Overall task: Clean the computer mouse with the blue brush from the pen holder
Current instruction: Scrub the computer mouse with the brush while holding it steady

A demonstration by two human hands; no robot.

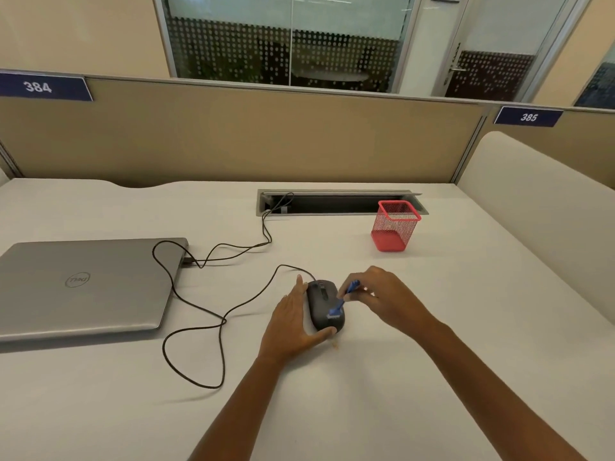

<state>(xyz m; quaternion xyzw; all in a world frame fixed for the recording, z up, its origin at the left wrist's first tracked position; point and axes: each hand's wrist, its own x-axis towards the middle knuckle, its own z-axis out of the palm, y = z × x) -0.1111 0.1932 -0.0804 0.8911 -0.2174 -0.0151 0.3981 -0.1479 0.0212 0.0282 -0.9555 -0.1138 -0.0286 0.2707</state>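
While the left hand [293, 322] cups the black computer mouse [324, 306] from its left side, fingers stretched out flat along the mouse body and thumb hooked round its near end, the right hand [382, 294] has the blue brush [342, 301] pinched between thumb and fingertips. So left hand is open-ish, just bracing the mouse rather than wrapping it, and the right is closed on the brush handle.

The brush is tilted, handle end up and away toward the right hand, bristle head down on the top back of the mouse, touching the shell a bit right of its middle. Can't really make out the bristles themselves, they're a bit blurry.

Everything else relative to the mouse: it sits on the white desk [432, 361], roughly middle of the view. The red mesh pen holder [394, 226] is beyond it and off to the right, well apart, standing upright, and looks like nothing's sticking out of it. Behind the holder is the cable slot [339, 204] in the desk. The mouse's black cable [219, 327] runs off from its far end, loops around on the desk to the left and goes to the side of a closed grey laptop [86, 287], which lies well to the left of the mouse. Another cable runs from the laptop area up into the slot.
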